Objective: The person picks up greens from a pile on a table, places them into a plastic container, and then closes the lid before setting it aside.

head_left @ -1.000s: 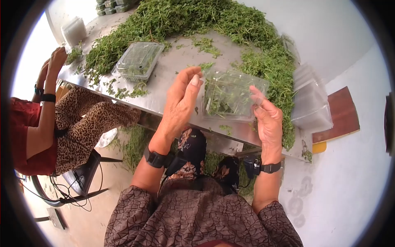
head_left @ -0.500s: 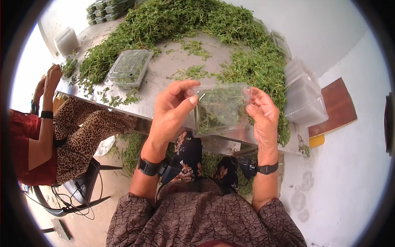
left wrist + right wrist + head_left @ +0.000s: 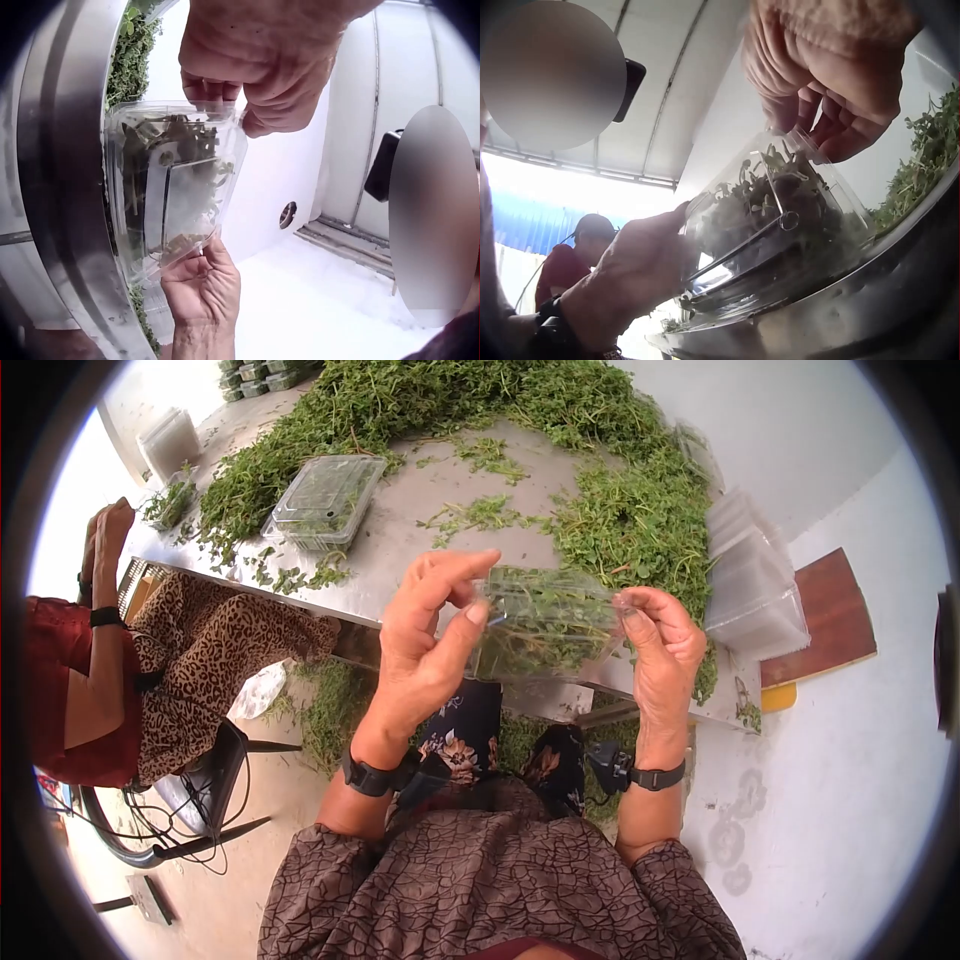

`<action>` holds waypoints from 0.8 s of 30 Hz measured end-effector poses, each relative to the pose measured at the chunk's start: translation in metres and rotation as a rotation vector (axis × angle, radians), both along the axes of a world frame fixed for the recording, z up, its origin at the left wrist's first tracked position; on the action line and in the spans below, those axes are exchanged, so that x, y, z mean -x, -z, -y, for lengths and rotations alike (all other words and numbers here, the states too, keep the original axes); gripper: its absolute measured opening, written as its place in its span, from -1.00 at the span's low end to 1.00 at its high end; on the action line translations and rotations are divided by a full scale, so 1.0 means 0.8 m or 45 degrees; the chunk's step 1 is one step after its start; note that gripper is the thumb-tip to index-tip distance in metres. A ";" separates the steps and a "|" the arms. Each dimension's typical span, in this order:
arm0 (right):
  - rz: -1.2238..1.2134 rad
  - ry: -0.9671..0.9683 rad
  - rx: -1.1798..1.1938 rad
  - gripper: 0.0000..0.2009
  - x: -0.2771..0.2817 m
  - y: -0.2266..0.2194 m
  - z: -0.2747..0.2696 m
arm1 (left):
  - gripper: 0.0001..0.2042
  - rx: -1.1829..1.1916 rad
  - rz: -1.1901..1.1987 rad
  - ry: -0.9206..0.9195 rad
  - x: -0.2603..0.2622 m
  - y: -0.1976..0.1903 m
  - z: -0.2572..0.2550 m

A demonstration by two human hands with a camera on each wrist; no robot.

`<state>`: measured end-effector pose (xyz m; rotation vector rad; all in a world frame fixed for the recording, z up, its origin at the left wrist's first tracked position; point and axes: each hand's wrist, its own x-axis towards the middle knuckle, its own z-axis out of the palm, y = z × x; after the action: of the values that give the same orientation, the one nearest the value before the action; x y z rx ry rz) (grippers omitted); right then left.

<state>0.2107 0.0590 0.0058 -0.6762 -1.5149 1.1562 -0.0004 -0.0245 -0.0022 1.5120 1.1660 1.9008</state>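
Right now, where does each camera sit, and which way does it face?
Head: worn on the head, facing forward and down at the clear rectangular plastic box and grey metal table; left hand, right hand and brown patterned sleeves show.
Left wrist: on that wrist, facing across the box; left hand above, right hand below.
Right wrist: on that wrist, facing across the box toward a person in a red top; right hand above, left hand lower left.
Both wrist views share the box and both hands.

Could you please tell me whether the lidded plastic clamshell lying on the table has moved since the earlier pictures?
No; in the head view, the lidded plastic clamshell has shifted neither way against the front edge of the metal table.
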 end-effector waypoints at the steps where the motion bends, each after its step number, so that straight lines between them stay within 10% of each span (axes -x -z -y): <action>1: 0.007 0.030 -0.020 -0.79 0.001 0.001 0.000 | -0.73 -0.060 -0.096 -0.075 -0.003 -0.002 -0.002; 9: -0.026 0.048 -0.031 -0.82 0.001 0.006 -0.003 | -0.73 -0.097 -0.477 -0.126 -0.011 -0.015 -0.014; 24: 0.070 0.059 -0.208 -0.86 -0.005 0.004 0.007 | -0.80 0.219 0.027 -0.079 -0.008 -0.011 0.012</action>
<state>0.2151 0.0538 0.0023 -0.6328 -1.6120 0.9735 0.0059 -0.0342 0.0068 1.3760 1.3441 1.7997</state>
